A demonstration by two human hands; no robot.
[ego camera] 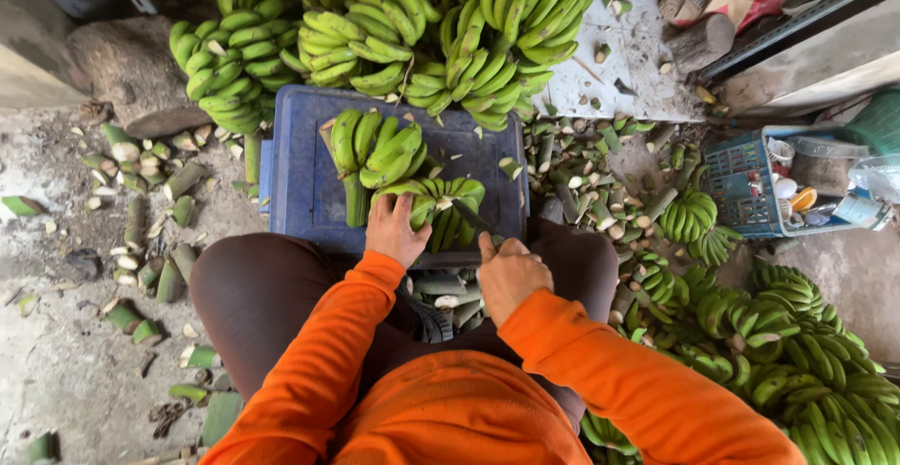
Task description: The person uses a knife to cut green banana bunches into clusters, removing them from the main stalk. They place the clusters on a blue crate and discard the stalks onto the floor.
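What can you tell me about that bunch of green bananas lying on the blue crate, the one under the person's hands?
The banana bunch is unripe, solid green, made of several curved hands of fruit joined on a thick pale-green stalk. It lies on its side across the top of the blue plastic crate. The left hand presses down on its near end. The right hand grips a knife whose blade meets the fruit there. Piles of bananas and cut stalk pieces lie around.

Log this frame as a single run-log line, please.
left hand: pressing banana bunch on blue crate | right hand: gripping knife at bunch stem | surroundings: cut stem pieces, banana piles
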